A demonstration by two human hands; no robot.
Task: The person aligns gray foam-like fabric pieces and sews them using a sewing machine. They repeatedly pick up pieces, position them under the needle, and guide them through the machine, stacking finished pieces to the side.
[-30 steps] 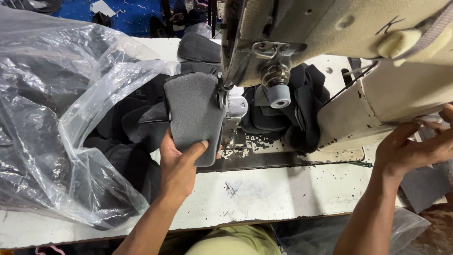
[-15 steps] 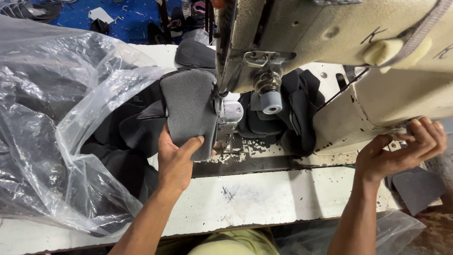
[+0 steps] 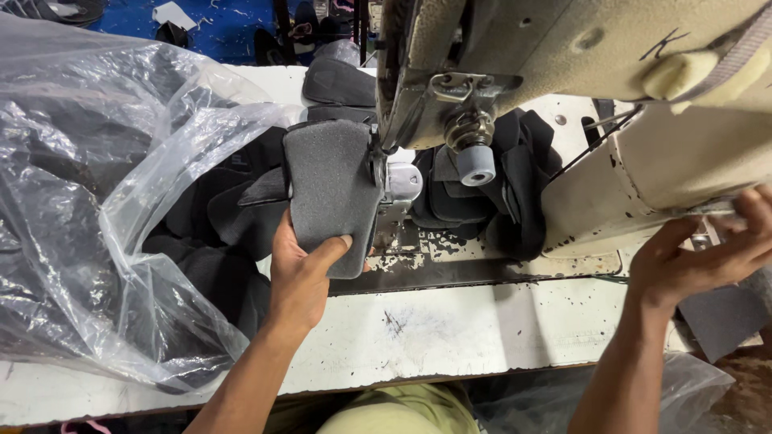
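white worktable (image 3: 450, 337), sewing machine (image 3: 611, 161), plastic bag (image 3: 88, 225), dark pieces (image 3: 515, 185)

A flat grey foam-backed fabric panel (image 3: 331, 189) with rounded corners stands nearly upright left of the frame's centre, its textured grey face turned to the camera. Its right edge sits against the needle area of the cream-coloured industrial sewing machine (image 3: 563, 72) that fills the upper right of the frame. Its lower edge is pinched by the left hand (image 3: 301, 277), thumb across the front.
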